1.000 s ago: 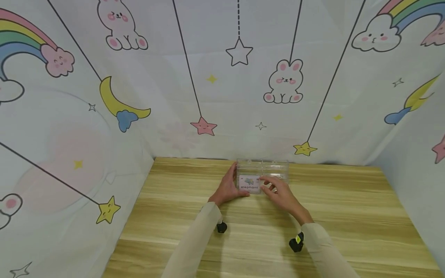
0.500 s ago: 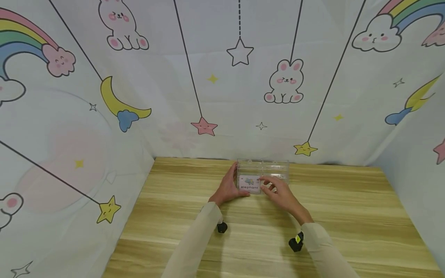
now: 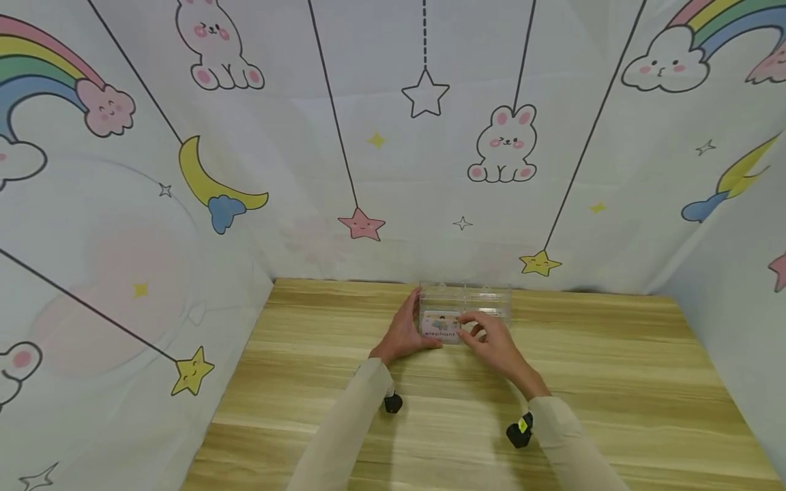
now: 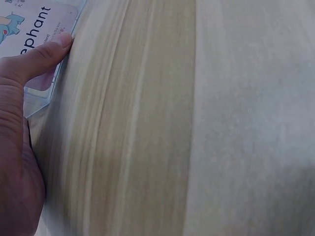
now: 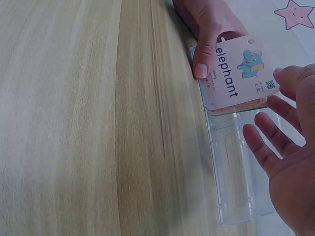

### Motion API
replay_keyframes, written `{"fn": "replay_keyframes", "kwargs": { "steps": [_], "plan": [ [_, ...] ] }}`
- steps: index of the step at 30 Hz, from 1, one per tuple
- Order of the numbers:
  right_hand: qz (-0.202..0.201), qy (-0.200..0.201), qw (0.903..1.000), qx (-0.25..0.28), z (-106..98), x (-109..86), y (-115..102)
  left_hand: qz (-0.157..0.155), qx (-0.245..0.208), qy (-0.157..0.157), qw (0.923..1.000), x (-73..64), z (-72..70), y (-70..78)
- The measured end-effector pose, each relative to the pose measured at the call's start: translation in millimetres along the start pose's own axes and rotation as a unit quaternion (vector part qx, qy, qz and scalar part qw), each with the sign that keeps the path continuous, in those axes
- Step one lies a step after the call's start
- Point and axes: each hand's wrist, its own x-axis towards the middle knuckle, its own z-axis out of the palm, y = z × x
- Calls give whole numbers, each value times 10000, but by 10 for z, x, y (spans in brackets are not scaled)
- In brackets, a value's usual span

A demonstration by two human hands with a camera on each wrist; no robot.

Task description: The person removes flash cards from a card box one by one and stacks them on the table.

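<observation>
A clear plastic box [image 3: 488, 302] with compartments stands at the table's back edge. In its front left compartment is an "elephant" flashcard [image 5: 238, 73], white with a blue elephant. The card tilts forward, and another card [image 5: 241, 106] shows behind it. My right hand [image 3: 491, 344] pinches the elephant card's upper right corner between thumb and index finger, the other fingers loosely bent. My left hand [image 3: 402, 332] grips the box at its left side. In the left wrist view, the left thumb [image 4: 47, 53] lies over the front edge; its other fingers are mostly hidden.
The wood-grain table [image 3: 454, 423] stretches in front of and beside the box. White cloth walls [image 3: 417, 170] printed with bunnies, stars and rainbows enclose the back and sides. The box's right-hand compartments [image 5: 231, 167] are see-through.
The elephant card's top edge has tipped toward me, uncovering a picture card behind it. The left hand keeps its place on the box; the right hand has barely moved.
</observation>
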Motion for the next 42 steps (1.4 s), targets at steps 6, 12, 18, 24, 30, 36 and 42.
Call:
{"fn": "replay_keyframes", "kwargs": {
  "steps": [6,12,18,24,30,36,42],
  "plan": [
    [101,-39,9997,214,45,3,20,-68,31,-1,10000,-6,1,15],
    [21,-143,9996,224,97,30,23,-126,139,-18,9998,-15,-15,45],
    [14,-111,9998,140,112,68,4,-138,134,-31,9998,-13,-8,61],
    [27,101,9999,72,83,97,-51,-154,59,-7,9999,-26,-11,90],
    [-128,350,9993,27,41,104,-100,-213,118,-36,9997,-24,-8,83],
    [-93,494,9987,99,4,83,-84,-246,-1,-13,9997,-5,1,70],
    [-12,427,9989,201,-95,18,-94,-331,19,-73,9994,-10,-5,67]
  ]
}}
